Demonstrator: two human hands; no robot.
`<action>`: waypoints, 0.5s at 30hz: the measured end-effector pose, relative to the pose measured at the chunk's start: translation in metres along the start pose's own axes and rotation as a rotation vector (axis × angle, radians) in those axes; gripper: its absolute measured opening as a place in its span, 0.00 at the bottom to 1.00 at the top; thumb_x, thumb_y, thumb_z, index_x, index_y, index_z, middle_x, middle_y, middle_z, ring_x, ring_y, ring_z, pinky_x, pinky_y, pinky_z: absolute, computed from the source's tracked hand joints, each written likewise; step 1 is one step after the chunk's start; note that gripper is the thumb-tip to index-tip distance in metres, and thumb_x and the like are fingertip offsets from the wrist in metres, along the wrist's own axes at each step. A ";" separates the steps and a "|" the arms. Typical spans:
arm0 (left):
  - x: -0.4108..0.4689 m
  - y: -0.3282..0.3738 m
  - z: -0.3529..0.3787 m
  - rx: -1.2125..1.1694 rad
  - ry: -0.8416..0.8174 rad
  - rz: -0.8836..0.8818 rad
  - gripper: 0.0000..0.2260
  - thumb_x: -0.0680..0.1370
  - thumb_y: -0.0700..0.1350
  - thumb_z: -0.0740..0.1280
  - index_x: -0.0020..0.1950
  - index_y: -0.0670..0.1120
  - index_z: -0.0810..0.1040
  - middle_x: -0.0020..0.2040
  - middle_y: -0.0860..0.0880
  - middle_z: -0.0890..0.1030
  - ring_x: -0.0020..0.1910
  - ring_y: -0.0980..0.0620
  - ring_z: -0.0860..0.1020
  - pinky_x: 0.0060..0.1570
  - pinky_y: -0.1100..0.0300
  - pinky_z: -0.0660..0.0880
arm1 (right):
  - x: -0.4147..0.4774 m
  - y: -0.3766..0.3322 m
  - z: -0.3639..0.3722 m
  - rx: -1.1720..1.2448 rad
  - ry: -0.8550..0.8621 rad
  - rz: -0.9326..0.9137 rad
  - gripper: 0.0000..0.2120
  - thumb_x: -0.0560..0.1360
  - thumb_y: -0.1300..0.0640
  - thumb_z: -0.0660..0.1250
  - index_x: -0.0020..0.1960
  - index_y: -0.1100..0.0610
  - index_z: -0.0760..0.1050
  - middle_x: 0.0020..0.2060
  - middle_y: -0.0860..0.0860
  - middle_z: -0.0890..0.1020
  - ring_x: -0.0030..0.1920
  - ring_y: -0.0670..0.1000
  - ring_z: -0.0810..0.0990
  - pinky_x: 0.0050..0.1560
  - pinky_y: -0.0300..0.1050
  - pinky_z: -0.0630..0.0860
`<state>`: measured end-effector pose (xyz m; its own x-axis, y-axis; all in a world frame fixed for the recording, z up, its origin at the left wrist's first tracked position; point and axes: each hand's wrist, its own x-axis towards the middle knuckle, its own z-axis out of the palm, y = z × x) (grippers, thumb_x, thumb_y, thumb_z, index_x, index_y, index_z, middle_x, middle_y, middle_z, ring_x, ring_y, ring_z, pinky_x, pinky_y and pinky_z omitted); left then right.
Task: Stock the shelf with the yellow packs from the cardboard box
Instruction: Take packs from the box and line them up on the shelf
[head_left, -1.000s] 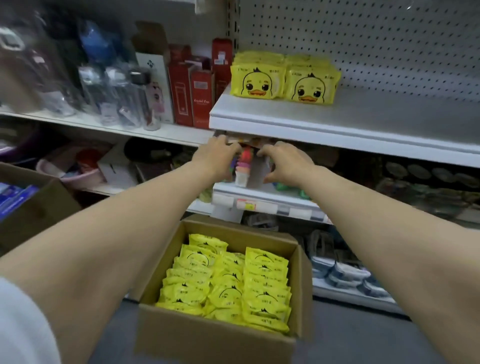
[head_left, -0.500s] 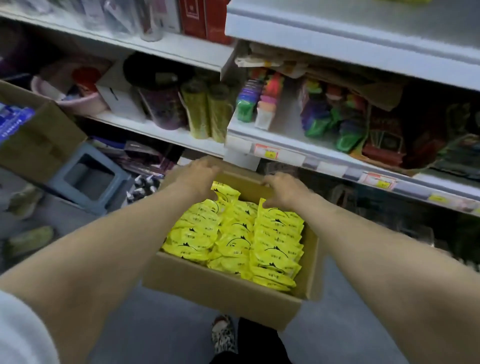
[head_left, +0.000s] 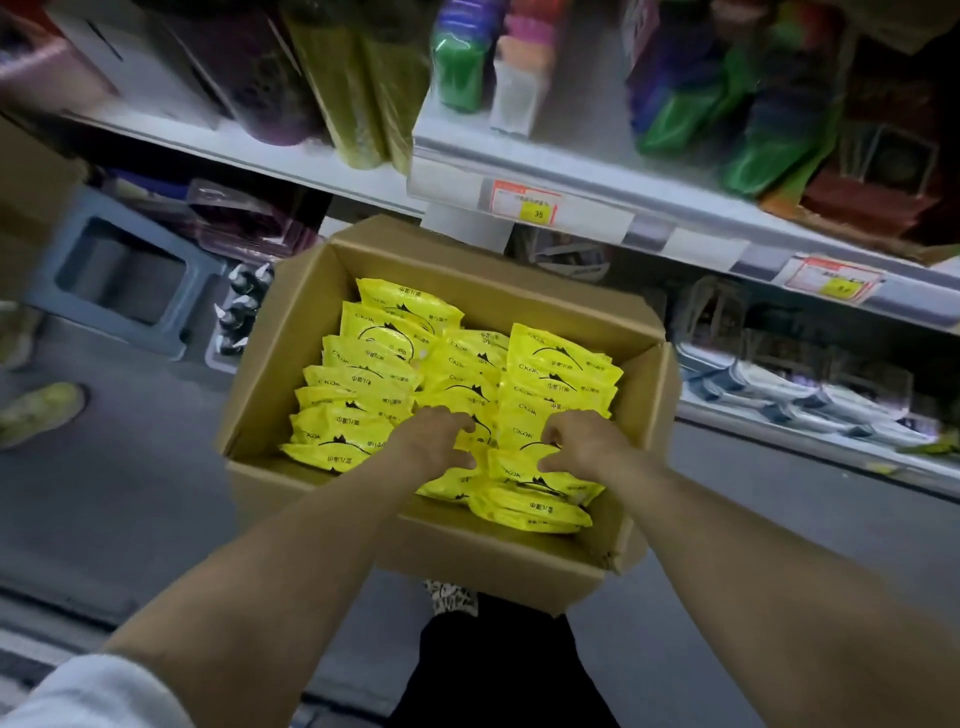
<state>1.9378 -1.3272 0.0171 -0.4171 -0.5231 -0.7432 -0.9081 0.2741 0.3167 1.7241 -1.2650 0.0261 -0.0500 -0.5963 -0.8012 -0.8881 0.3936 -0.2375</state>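
Note:
An open cardboard box stands on the floor in front of me, filled with rows of yellow packs printed in black. Both my hands are down inside the box at its near middle. My left hand lies on the middle row with its fingers curled into the packs. My right hand digs its fingers between packs of the right row. Neither hand has lifted a pack clear. The shelf holding the stocked yellow packs is out of view above.
A shelf edge with price tags runs just behind the box, carrying green and purple goods. A grey plastic stool stands on the floor to the left. Green shoes are at the far left. My own foot is below the box.
My view has dropped from the shelves to the box. Both hands have moved from the box's far rim down onto the packs near its front.

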 end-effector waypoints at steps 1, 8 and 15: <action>0.004 -0.001 0.004 -0.022 -0.001 -0.015 0.26 0.75 0.55 0.72 0.71 0.52 0.72 0.66 0.45 0.74 0.67 0.45 0.69 0.62 0.49 0.71 | 0.003 0.003 0.005 0.009 -0.011 0.003 0.24 0.69 0.45 0.76 0.61 0.51 0.76 0.59 0.52 0.79 0.58 0.55 0.77 0.54 0.47 0.76; 0.027 -0.016 0.028 -0.191 0.059 -0.139 0.16 0.75 0.54 0.71 0.60 0.48 0.80 0.58 0.46 0.80 0.56 0.46 0.78 0.53 0.54 0.75 | 0.017 0.011 0.031 -0.016 -0.044 0.000 0.27 0.70 0.44 0.75 0.65 0.52 0.75 0.62 0.52 0.76 0.62 0.56 0.75 0.57 0.48 0.74; 0.036 -0.010 0.031 -0.045 0.080 -0.221 0.06 0.76 0.46 0.70 0.52 0.49 0.82 0.53 0.46 0.81 0.54 0.44 0.78 0.51 0.52 0.76 | 0.023 0.012 0.027 -0.021 -0.064 0.013 0.13 0.73 0.48 0.73 0.53 0.54 0.77 0.53 0.52 0.79 0.52 0.56 0.79 0.49 0.48 0.76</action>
<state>1.9330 -1.3237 -0.0313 -0.2077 -0.6295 -0.7487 -0.9777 0.1099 0.1789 1.7248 -1.2551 -0.0098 -0.0333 -0.5449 -0.8378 -0.8971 0.3858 -0.2153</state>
